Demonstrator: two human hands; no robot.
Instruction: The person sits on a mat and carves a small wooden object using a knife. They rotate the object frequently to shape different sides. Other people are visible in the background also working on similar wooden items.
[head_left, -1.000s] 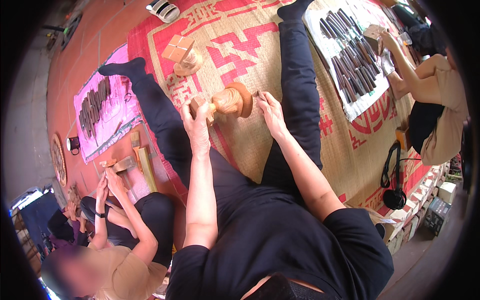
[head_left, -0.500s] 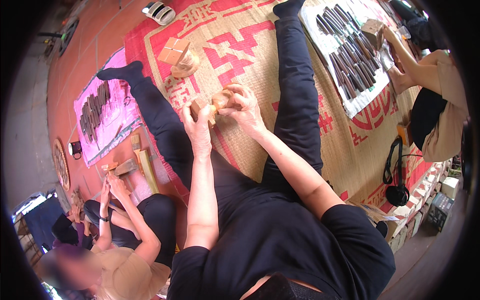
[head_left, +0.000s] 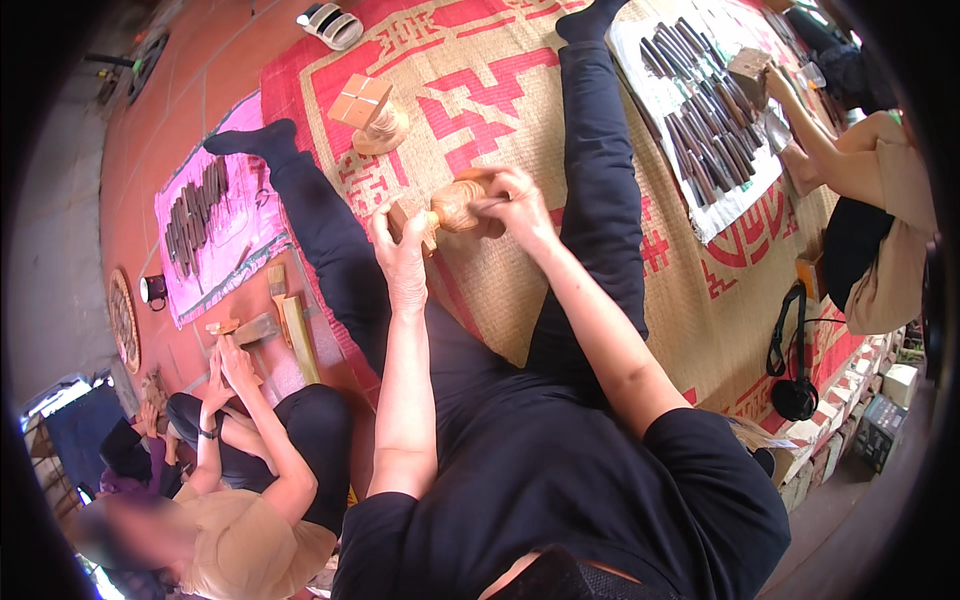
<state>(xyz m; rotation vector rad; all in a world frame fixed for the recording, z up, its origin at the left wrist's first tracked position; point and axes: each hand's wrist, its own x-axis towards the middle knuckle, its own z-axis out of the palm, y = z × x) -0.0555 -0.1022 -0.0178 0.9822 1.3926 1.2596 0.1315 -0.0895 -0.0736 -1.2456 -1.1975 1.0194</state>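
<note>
Over the mat between my legs, my left hand (head_left: 403,262) grips a pale wooden carving (head_left: 457,206) by its squared block end. Its rounded, grained end points right, toward my other hand. My right hand (head_left: 520,208) is closed in a pinch beside that rounded end, fingers curled at its far side. A small dark sliver shows between the fingertips, too little to name. Farther out on the mat stands another wooden piece (head_left: 382,128), with a square block on top and a turned round base.
Rows of dark-handled carving tools (head_left: 705,130) lie on a white cloth at right; more tools (head_left: 195,220) lie on a pink cloth (head_left: 225,275) at left. A mallet (head_left: 255,328), mug (head_left: 152,290) and headphones (head_left: 795,398) lie around. People sit working on both sides.
My right hand has shifted slightly right and opened away from the rounded end, showing more of it. My left hand keeps its hold. The whole view has tilted slightly.
</note>
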